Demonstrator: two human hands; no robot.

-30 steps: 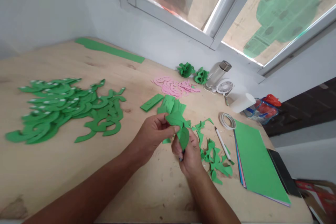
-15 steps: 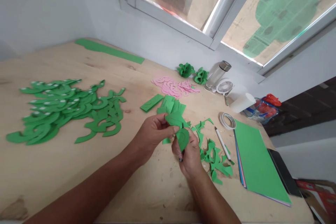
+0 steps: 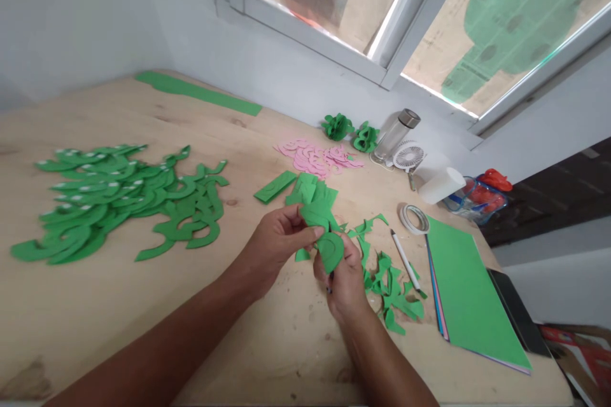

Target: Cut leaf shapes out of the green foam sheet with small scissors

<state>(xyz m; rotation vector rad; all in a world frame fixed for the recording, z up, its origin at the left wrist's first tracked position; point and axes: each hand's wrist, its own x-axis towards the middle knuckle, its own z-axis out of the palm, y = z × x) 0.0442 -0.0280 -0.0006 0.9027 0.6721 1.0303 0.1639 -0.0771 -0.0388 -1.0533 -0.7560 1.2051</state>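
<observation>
Between thumb and fingers, my left hand (image 3: 281, 236) pinches a green paper piece (image 3: 330, 252) that has a curved outline drawn on it. My right hand (image 3: 346, 280) is closed just below and to the right, around scissors that are almost wholly hidden by the paper and fingers. Only a small dark part shows under that hand. Behind the hands lie more green paper pieces (image 3: 312, 189) and a marked green strip (image 3: 275, 186). Green offcuts (image 3: 394, 292) are scattered to the right of my right hand.
Left on the table is a heap of curved green cutouts (image 3: 109, 187). Pink cutouts (image 3: 315, 156), green paper balls (image 3: 337, 127), a glass bottle (image 3: 394, 137) and a small fan (image 3: 409, 155) stand farther back. Tape (image 3: 414, 219), a marker (image 3: 405, 259) and green sheets (image 3: 470, 292) lie right.
The held green paper has turned slightly, and the drawn curve on its lower part shows more. Both hands stay in nearly the same place.
</observation>
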